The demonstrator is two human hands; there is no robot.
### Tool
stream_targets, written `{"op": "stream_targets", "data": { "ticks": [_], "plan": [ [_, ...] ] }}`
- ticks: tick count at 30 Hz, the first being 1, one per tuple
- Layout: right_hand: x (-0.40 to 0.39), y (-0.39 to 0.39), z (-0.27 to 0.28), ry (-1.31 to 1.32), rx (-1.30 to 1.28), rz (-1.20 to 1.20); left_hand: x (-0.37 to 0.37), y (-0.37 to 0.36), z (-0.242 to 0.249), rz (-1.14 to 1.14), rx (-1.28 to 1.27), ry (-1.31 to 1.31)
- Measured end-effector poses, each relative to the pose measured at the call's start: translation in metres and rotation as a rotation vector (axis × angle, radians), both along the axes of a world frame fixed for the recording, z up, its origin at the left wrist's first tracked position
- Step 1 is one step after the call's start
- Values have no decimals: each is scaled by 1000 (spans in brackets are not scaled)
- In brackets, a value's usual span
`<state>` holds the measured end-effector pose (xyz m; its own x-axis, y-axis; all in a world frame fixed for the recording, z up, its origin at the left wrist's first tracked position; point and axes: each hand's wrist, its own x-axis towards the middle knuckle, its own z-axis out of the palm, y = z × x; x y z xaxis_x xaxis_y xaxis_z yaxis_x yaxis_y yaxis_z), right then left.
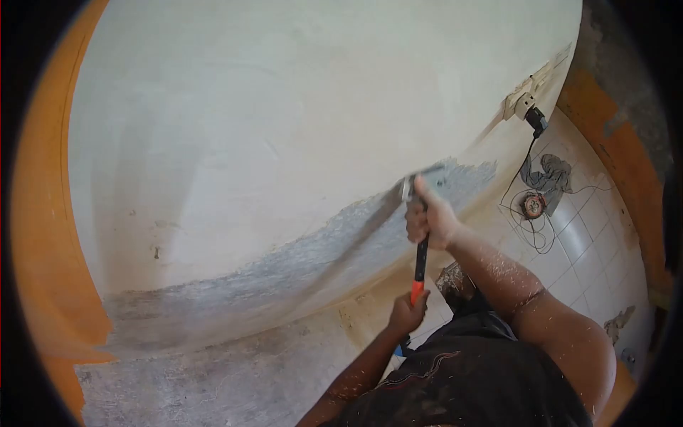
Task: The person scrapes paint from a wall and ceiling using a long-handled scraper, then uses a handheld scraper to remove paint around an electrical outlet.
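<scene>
Both my hands grip a long-handled scraper (421, 265) with a black shaft and a red-orange end. My left hand (409, 313) is wrapped round the red end, low and close to my body. Higher up, near the metal head, my right hand (432, 217) closes round the shaft, its thumb stretched towards the blade. The head is blurred and lies at the pale painted wall (284, 135), at the upper edge of a rough grey scraped strip (284, 263). Pale flakes speckle my forearms and dark shirt.
To the right, a wall socket (526, 101) holds a black plug (536, 121) with its cord running down. On the tiled floor (594, 235) lie a red round object (533, 206), looped cable and a grey cloth (551, 174). Orange paint (53, 213) borders the wall at left.
</scene>
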<state>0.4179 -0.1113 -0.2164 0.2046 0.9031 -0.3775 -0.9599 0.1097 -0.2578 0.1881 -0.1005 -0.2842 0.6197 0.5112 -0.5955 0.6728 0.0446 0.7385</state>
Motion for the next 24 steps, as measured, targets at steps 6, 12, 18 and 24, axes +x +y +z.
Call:
{"op": "stream_targets", "data": {
  "ticks": [6, 12, 18, 24],
  "plan": [
    [2, 2, -3, 72, 16, 59, -8, -2, -7, 49, -129, 67],
    [-15, -4, -35, 74, 7, 68, -13, -17, -9, 60, -115, 70],
    [6, 2, -4, 37, 79, 72, 5, 0, -1, 37, 39, 64],
    [-19, -2, -41, 38, -35, 85, -16, -21, -25, 80, -108, 222]
  ]
}}
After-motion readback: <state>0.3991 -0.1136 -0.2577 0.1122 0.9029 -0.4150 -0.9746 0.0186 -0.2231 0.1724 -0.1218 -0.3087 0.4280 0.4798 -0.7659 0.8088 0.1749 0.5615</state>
